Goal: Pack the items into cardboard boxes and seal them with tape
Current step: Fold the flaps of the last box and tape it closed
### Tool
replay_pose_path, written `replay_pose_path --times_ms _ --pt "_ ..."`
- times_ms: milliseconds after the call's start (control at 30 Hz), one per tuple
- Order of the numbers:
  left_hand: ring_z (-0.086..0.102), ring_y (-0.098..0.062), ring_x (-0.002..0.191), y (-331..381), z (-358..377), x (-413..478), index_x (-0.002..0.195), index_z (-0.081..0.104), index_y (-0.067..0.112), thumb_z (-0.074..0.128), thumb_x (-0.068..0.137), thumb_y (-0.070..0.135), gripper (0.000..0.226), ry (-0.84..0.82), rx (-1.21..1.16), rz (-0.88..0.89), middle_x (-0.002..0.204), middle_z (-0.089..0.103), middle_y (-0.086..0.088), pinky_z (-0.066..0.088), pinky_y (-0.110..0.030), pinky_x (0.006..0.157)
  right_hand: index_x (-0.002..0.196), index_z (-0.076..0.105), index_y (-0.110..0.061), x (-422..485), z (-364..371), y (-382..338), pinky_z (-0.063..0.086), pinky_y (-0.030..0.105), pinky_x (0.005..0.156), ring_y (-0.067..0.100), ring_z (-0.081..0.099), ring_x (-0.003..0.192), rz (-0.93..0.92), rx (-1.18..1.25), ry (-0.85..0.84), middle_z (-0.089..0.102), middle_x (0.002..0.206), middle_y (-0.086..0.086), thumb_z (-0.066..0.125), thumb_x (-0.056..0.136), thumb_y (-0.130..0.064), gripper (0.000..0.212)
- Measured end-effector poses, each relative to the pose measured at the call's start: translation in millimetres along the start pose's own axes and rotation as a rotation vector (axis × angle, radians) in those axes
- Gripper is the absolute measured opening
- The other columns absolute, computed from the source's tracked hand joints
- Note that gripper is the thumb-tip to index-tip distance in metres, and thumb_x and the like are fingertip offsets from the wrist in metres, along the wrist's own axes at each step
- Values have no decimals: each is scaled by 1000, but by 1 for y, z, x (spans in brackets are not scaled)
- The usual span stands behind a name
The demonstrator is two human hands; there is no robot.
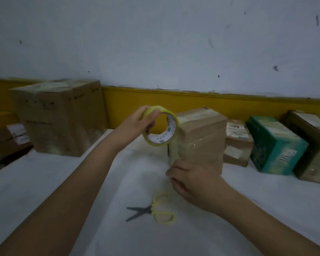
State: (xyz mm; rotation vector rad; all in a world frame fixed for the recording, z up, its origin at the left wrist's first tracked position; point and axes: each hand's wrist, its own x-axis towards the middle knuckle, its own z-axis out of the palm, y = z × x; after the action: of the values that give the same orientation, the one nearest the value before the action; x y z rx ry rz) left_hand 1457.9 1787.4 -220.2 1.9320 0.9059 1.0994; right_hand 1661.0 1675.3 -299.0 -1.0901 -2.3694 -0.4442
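A small brown cardboard box (201,137) stands upright in the middle of the white table (44,182). My left hand (137,124) holds a yellowish roll of clear tape (161,126) raised just left of the box. A strip of tape (174,152) runs down from the roll along the box's left front edge. My right hand (190,180) presses the low end of that strip against the box's lower left corner. Scissors (151,211) with yellow handles lie open on the table below my right hand.
A large cardboard box (59,117) stands at the back left, with another box (6,133) beside it. To the right sit a small labelled box (236,143), a green box (273,145) and a brown box (314,145) against the yellow-trimmed wall.
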Motion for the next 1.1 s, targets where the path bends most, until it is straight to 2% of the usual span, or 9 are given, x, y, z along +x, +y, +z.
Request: replay_pose_path --times_ms 67,133,267,400,567,667,733,833,1100 --pt "54 -15 63 9 5 -1 90 58 16 41 86 69 56 36 -58 -73 75 59 -1 43 -39 70 111 66 -14 -9 29 -15 50 34 78 20 59 99 83 55 -349 59 111 2 48 99 -32 28" --pt "53 -14 59 13 7 -2 93 64 17 40 90 67 57 52 -90 -117 70 59 4 44 -36 67 103 65 -6 -12 44 -19 47 39 83 24 58 98 132 125 -528 57 110 8 52 98 -32 29" --pt "54 -15 59 14 9 -5 89 63 18 51 98 51 37 35 -166 -157 71 61 2 45 -31 62 94 63 0 -14 50 -29 41 31 75 28 58 86 180 210 -523 55 103 14 57 96 -27 27" --pt "58 -18 60 19 5 -5 89 64 16 57 98 40 26 -32 -269 -240 75 64 -4 50 -33 64 101 61 -10 -20 40 -46 49 37 75 29 58 84 243 186 -571 51 106 6 64 88 -44 36" --pt "66 -21 68 33 -12 -4 94 67 0 53 87 21 26 -312 -479 -485 87 67 -15 57 -30 62 102 59 -26 -48 -12 -36 46 33 68 18 59 80 312 118 -634 62 95 -4 66 79 -57 39" --pt "65 -21 69 39 -14 -10 101 63 -6 49 80 19 35 -424 -542 -520 87 66 -15 54 -28 56 88 59 -34 -61 -71 -10 47 18 59 2 59 69 503 275 -491 64 79 -14 70 76 -52 24" --pt "63 -19 62 42 -9 -20 96 65 -3 47 91 23 33 -382 -500 -532 81 66 -14 51 -25 51 87 64 -36 -49 -107 11 45 12 54 -2 60 65 608 425 -209 66 76 -16 71 79 -51 18" --pt "61 -18 55 43 6 -45 95 68 1 54 99 36 38 -227 -491 -537 75 66 -13 50 -24 47 94 70 -26 4 -125 27 39 14 47 2 49 53 700 865 112 56 65 -9 59 80 -66 44" --pt "72 -24 63 22 59 -123 101 70 -2 60 96 24 28 -14 -656 -569 87 75 -16 59 -32 57 101 70 -23 107 -59 10 55 23 58 12 65 66 558 925 10 65 73 -1 52 91 -61 44"
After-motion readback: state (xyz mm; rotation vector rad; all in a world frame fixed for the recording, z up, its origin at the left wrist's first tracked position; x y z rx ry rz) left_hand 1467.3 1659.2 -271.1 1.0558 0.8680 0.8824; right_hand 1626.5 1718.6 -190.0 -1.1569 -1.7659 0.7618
